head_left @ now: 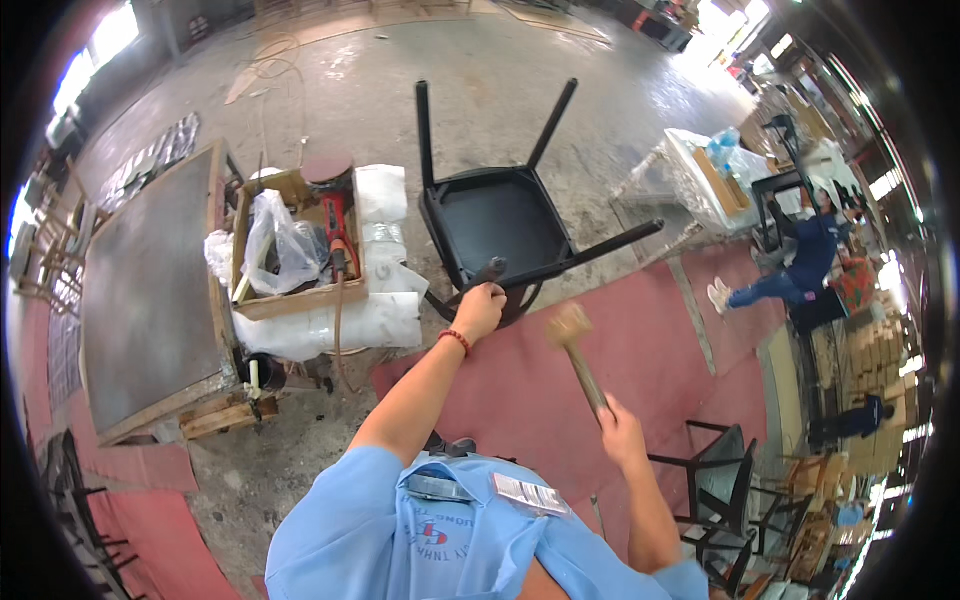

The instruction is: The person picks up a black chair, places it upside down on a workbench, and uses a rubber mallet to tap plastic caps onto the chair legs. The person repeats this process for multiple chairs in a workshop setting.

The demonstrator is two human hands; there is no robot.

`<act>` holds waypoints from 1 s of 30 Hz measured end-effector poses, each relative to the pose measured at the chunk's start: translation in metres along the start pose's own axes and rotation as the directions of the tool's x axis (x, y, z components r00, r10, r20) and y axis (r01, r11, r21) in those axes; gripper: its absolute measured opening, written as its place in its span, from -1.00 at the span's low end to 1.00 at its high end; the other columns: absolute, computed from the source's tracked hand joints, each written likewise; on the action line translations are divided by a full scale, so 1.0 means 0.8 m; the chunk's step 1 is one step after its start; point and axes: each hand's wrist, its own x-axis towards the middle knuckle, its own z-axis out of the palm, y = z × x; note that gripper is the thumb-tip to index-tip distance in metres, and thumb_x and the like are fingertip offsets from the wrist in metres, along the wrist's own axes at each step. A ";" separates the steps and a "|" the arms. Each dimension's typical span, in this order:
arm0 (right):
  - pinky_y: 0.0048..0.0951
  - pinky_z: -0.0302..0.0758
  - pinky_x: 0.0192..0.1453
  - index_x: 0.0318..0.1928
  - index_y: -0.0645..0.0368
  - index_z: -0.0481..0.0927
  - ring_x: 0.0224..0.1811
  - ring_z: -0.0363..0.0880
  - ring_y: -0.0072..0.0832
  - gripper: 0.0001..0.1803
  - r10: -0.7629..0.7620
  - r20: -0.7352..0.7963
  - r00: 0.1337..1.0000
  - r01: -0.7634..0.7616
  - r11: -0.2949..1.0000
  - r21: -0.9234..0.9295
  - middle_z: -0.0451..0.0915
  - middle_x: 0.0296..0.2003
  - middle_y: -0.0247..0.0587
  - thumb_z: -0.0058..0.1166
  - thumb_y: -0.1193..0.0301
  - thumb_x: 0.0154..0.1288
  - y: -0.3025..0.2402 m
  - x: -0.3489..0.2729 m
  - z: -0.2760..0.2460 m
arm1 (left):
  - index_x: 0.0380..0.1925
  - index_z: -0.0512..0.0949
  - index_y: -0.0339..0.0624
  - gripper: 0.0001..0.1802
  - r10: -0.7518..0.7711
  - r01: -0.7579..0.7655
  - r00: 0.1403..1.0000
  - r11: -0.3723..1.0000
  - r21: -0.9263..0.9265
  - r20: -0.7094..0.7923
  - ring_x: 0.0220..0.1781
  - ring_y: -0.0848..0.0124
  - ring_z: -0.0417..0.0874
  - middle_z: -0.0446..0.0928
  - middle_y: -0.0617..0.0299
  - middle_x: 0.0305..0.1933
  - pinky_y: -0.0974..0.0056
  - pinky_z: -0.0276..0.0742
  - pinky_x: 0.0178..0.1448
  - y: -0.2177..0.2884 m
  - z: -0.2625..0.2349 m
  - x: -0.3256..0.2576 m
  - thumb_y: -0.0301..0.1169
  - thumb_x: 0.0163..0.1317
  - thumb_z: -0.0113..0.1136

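Note:
A black chair [502, 222] is turned over in front of me, its underside up and its legs pointing upward and outward. My left hand [478, 313], with a red bead bracelet at the wrist, is wrapped round the chair's nearest leg [494, 268]. The leg's end sticks out past my fingers. In my right hand [620, 430] is a mallet, held by its handle [588, 383]. The pale, blocky mallet head [569, 325] is raised to the right of the chair, apart from it and slightly blurred.
To the left, a wooden box [300, 302] holds a red power tool [338, 225] and a plastic bag [275, 245], beside white wrapped rolls [385, 325]. A dark panel [150, 300] stands farther left. Black chairs [715, 480] stand at lower right. A co-worker [800, 260] handles another chair at right.

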 end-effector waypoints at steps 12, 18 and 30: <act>-0.57 0.38 -0.57 0.32 0.15 0.44 -0.61 0.42 -0.67 -0.53 0.134 0.501 0.855 -0.437 0.709 0.554 0.47 -0.50 -0.36 -0.04 0.30 0.46 -0.056 -0.026 0.089 | -0.32 0.60 -0.15 -0.77 -0.518 0.370 0.832 0.785 -0.497 -0.200 -0.59 0.63 0.31 0.43 0.44 -0.52 0.44 0.20 -0.57 -0.025 -0.248 -0.086 -0.23 0.36 0.19; -0.56 0.45 -0.45 0.39 0.15 0.34 -0.50 0.49 -0.64 -0.47 -0.216 0.573 0.790 -0.287 0.696 0.658 0.53 -0.40 -0.31 -0.01 0.36 0.44 -0.207 0.126 0.149 | -0.12 0.60 -0.44 -0.66 -0.360 0.364 0.623 0.919 -0.149 -0.695 -0.17 0.33 0.65 0.68 0.03 -0.24 0.26 0.53 -0.02 -0.071 -0.425 -0.057 -0.30 0.35 0.14; -0.27 0.37 0.36 0.44 0.22 0.20 0.28 0.49 -0.09 -0.29 -0.557 0.704 0.441 0.043 0.797 0.603 0.42 0.29 0.16 0.07 0.22 0.38 -0.362 0.283 0.226 | -0.03 0.59 -0.32 -0.68 -0.121 0.323 0.758 0.923 0.208 -0.641 -0.13 0.14 0.68 0.66 -0.09 -0.12 0.14 0.54 0.00 -0.037 -0.481 0.043 -0.29 0.40 0.11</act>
